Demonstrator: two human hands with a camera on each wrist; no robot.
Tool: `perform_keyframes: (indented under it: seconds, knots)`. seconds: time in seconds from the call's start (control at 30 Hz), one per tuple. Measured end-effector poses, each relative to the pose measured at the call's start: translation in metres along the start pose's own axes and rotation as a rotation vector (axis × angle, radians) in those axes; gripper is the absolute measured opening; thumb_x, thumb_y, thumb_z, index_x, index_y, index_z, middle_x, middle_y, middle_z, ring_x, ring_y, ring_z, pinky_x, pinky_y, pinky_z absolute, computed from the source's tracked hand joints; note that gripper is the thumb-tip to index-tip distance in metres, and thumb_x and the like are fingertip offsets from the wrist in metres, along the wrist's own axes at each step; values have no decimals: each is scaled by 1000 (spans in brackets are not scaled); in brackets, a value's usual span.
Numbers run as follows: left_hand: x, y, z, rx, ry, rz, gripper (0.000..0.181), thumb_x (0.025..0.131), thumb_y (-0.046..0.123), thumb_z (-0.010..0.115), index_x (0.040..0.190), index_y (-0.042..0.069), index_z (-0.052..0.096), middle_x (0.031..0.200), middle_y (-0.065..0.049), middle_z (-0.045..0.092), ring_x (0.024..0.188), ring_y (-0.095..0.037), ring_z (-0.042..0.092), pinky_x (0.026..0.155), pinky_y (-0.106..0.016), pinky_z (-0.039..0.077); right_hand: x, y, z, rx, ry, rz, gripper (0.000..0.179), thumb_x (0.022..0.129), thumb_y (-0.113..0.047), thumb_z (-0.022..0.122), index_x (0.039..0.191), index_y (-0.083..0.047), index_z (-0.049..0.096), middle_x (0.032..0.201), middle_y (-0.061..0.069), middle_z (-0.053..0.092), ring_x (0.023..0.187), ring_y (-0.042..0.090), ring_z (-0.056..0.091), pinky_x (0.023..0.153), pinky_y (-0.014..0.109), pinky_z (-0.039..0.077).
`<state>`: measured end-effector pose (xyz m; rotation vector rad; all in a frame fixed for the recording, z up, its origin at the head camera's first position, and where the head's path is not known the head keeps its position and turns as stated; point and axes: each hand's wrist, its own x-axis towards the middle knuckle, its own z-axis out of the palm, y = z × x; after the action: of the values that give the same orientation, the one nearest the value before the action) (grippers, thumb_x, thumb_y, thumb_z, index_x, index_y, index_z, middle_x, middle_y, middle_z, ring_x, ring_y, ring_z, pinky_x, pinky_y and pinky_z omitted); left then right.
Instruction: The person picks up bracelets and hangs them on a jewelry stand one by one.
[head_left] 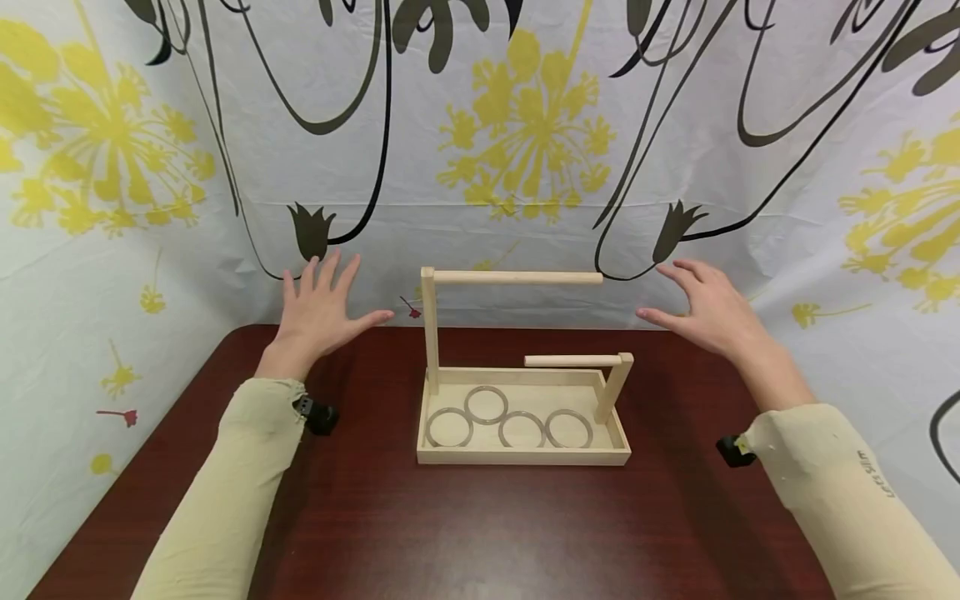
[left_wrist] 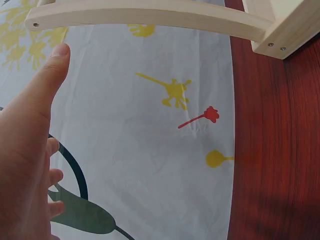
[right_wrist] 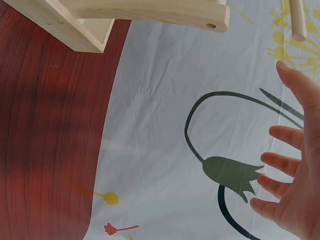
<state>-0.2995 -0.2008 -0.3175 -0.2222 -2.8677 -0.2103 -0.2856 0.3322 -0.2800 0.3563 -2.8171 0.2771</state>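
Lettering is printed on the right sleeve (head_left: 840, 483); it is small and turned, and seems to read "Let's Slim". No other writing can be made out. The tray (head_left: 523, 457) is made of pale wood, long and low-walled. A tall post (head_left: 431, 329) is fixed at its left end, with a rod (head_left: 517, 277) carried rightward from the top; at its right end a short post (head_left: 613, 388) is fitted, with a lower rod (head_left: 572, 362) pointed left. Four greyish rings (head_left: 486, 388) are laid flat in the tray, three along the near wall and one behind. The tray is set near the middle of the table's (head_left: 495, 533) far edge, between the hands and apart from both. The left hand (head_left: 318, 308) is held near the far left corner, the right hand (head_left: 708, 308) beyond the far edge, to the right; both are empty, fingers spread.
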Motion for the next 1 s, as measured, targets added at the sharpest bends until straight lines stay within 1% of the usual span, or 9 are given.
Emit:
perform_keyframes:
  seconds: [0.13, 0.23, 0.33, 0.47, 0.63, 0.7, 0.8, 0.9, 1.0]
  knots:
    - [0, 4, -3, -9, 25, 29, 103, 85, 78, 53, 161, 19, 16, 166, -16, 14, 152, -43, 14, 120, -69, 6, -1, -3, 0, 6, 21, -8, 83, 86, -59, 69, 147, -8, 48, 152, 25, 38, 137, 50, 34, 109, 66, 30]
    - [1, 6, -4, -15, 34, 66, 99, 87, 74, 53, 160, 16, 20, 165, -16, 20, 150, -42, 20, 122, -63, 15, -2, -6, 0, 9, 41, -27, 75, 87, -53, 71, 143, -8, 52, 149, 23, 42, 133, 49, 38, 107, 65, 33]
    - [2, 9, -5, -29, 27, 94, 95, 89, 71, 55, 159, 14, 24, 164, -17, 23, 149, -41, 25, 121, -58, 23, -3, -8, 0, 15, 58, -45, 65, 88, -44, 73, 140, -7, 55, 146, 20, 45, 131, 48, 42, 103, 66, 36]
    - [2, 12, -5, -56, 36, 108, 90, 89, 67, 58, 157, 14, 29, 163, -15, 28, 148, -38, 29, 119, -56, 29, -5, -12, -1, 21, 65, -56, 56, 90, -35, 72, 137, -8, 57, 143, 19, 48, 128, 47, 45, 99, 67, 39]
    - [2, 17, -5, -99, 65, 122, 84, 89, 64, 60, 154, 16, 37, 157, -13, 37, 143, -37, 37, 113, -57, 38, -7, -16, 0, 26, 86, -76, 48, 91, -29, 73, 133, -9, 60, 138, 18, 52, 126, 45, 48, 98, 65, 41]
    - [2, 20, -6, -118, 63, 125, 81, 90, 63, 60, 152, 16, 39, 154, -13, 41, 140, -36, 42, 107, -58, 42, -7, -18, 1, 32, 99, -89, 46, 90, -27, 73, 130, -8, 62, 134, 18, 55, 123, 44, 51, 97, 63, 42]
    - [2, 23, -6, -152, 57, 127, 74, 92, 61, 59, 150, 18, 43, 150, -11, 45, 135, -34, 47, 100, -57, 47, -8, -20, 2, 41, 109, -96, 42, 90, -24, 74, 127, -9, 64, 128, 17, 59, 117, 41, 57, 93, 60, 45]
    - [1, 27, -6, -194, 56, 132, 67, 93, 57, 59, 147, 19, 46, 147, -9, 48, 131, -31, 51, 97, -55, 49, -10, -24, 2, 48, 108, -92, 39, 90, -23, 74, 125, -9, 65, 123, 16, 62, 110, 37, 61, 87, 57, 48]
    - [1, 31, -7, -237, 61, 146, 60, 95, 51, 60, 145, 19, 48, 145, -8, 49, 129, -29, 53, 97, -55, 49, -11, -27, 2, 46, 104, -91, 37, 90, -22, 73, 125, -10, 66, 122, 16, 64, 108, 36, 63, 84, 56, 49]
